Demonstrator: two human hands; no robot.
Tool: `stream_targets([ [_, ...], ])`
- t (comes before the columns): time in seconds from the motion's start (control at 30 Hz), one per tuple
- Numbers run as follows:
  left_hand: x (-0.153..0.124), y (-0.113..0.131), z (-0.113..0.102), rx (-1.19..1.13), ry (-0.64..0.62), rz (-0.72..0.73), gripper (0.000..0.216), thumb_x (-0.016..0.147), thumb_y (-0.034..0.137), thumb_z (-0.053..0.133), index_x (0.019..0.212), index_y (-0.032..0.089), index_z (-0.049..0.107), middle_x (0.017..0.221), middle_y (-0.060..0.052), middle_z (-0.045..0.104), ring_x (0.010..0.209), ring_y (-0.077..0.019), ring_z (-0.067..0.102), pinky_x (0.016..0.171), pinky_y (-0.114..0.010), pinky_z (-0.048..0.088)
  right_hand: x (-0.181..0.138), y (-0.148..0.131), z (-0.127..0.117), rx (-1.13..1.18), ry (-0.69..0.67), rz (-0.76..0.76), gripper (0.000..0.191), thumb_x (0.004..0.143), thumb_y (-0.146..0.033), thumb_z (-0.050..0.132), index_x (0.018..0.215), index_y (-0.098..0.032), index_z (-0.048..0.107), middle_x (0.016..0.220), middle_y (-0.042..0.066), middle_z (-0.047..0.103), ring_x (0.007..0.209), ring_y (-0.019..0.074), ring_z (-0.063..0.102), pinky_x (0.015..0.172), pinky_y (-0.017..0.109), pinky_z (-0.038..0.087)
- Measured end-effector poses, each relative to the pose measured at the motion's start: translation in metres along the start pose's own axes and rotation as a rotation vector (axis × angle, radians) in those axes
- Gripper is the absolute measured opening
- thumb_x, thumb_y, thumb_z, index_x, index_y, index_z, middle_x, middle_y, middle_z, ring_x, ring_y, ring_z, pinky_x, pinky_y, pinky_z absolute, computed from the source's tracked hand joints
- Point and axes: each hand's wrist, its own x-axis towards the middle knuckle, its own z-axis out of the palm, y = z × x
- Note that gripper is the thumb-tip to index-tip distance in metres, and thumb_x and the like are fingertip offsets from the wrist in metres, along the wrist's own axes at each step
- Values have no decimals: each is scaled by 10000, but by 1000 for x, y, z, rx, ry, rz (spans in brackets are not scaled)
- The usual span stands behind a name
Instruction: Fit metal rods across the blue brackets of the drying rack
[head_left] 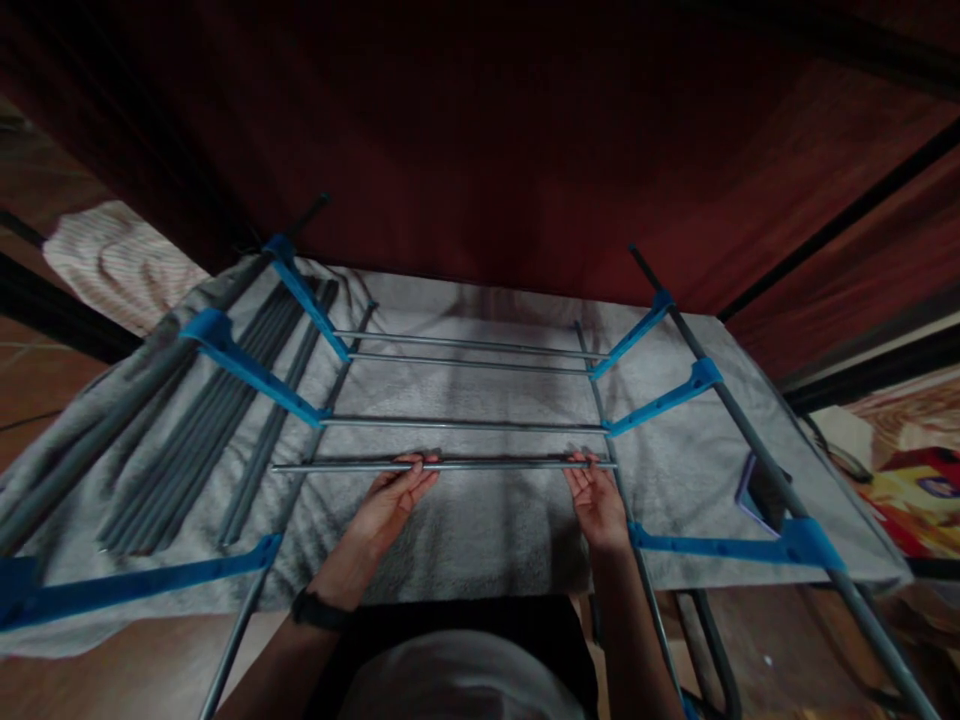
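Three crossbars (465,425) span the far blue brackets (652,405); near brackets (712,547) carry none. Loose rod (495,465), apparently unseated, between these; left hand (401,490) and right hand (596,497) both grip it lightly.

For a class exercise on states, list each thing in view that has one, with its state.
Held rod: crosswise, in no bracket.
Left hand: fingers closed on the rod.
Right hand: fingers on the rod.
Blue brackets: attached to poles.
Three crossbars: spanning left to right.
Spare tubes: lying side by side.
Blanket: spread, wrinkled.
Wristband: worn.
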Motion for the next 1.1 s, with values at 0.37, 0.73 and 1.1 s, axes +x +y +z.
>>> stream_targets([
  [0.37, -2, 3, 10, -40, -101, 77, 193, 777, 183, 940, 905, 191, 796, 1037, -85, 835, 1034, -262, 798, 985, -391, 608, 10, -4, 6, 62, -18, 61, 77, 841, -242, 772, 904, -267, 737, 930, -26, 785, 973, 141, 765, 1021, 355, 634],
  [0.73, -9, 20, 27, -94, -170, 170, 241, 827, 272, 930, 1004, 216, 776, 1012, -62, 814, 1006, -216, 779, 904, -329, 592, 29, -6, -13, 92, 14, 118, 112, 811, -160, 674, 782, -266, 696, 753, -30, 717, 734, 135, 742, 853, 346, 702],
  [1.1, -6, 41, 37, -237, -130, 301, 290, 876, 310, 901, 1101, 213, 747, 980, -63, 810, 992, -222, 790, 1026, -378, 578, 42, -12, -40, 99, 102, 173, 249, 720, -94, 635, 849, -295, 709, 809, 6, 725, 763, 151, 760, 759, 326, 721],
])
